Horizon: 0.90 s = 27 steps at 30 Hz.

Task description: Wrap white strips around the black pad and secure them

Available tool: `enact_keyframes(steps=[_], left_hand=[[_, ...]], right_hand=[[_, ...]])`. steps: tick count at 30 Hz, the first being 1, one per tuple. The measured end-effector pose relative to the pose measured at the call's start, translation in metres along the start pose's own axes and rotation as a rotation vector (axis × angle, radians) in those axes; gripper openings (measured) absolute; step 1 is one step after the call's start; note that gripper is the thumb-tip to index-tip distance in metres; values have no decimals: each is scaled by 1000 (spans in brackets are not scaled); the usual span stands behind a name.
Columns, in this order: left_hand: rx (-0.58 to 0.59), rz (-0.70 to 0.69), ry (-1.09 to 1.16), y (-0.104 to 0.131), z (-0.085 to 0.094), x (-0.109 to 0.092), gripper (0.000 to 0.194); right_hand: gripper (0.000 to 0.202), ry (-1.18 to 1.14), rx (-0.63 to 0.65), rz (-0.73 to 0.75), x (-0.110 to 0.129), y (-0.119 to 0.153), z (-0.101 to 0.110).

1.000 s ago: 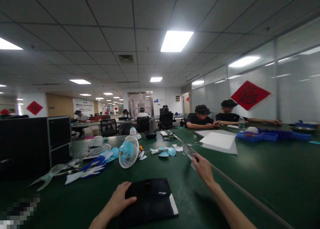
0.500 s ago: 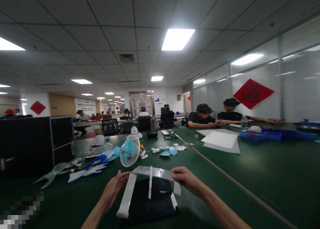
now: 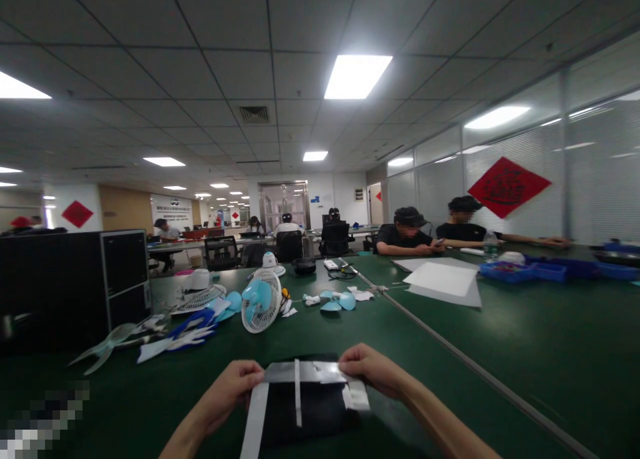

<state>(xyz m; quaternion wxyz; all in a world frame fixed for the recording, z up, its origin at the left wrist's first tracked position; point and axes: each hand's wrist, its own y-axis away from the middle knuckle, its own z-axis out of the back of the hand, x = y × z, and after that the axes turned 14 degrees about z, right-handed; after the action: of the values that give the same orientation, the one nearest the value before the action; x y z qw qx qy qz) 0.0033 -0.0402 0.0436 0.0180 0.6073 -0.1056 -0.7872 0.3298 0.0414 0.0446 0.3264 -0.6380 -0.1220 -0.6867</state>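
L grip (image 3: 254, 375): pinched on L end of silvery strip (image 3: 307, 372)
R grip (image 3: 345, 367): pinched on strip's R end
Strip: btwn both grips, over blk case (image 3: 320, 409)
White band (image 3: 255, 420): below L grip
Fan (image 3: 261, 301): on counter (image 3: 425, 392), beyond L grip

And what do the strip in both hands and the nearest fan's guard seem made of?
Strip: glossy, silvery, perhaps plastic film or thin metal; its sheen fits both. Fan guard: probably plastic, rather matte, from even white colour and fine ribs.
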Motion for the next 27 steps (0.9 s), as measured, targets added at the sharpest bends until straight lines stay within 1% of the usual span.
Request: enact_keyframes(steps=[2,4,6,11,19,27], left_hand=[[67,59,-37,3,0,3,47],[88,109,-120,3,-1,6,46],[69,155,-209,0,-1,10,45],[5,228,-392,-9,-3,14,37],[-28,213,-521,-5,-5,8,24],[-62,128,-624,-12,-2,15,21]], right_hand=[[18,22,43,-35,-1,2,1],[15,101,83,-45,-4,3,0],[10,209,91,-44,-8,3,-2],[12,451,75,-38,-21,-2,-8],[12,545,70,-16,-31,-6,-9],[13,655,52,19,-29,-3,-12]])
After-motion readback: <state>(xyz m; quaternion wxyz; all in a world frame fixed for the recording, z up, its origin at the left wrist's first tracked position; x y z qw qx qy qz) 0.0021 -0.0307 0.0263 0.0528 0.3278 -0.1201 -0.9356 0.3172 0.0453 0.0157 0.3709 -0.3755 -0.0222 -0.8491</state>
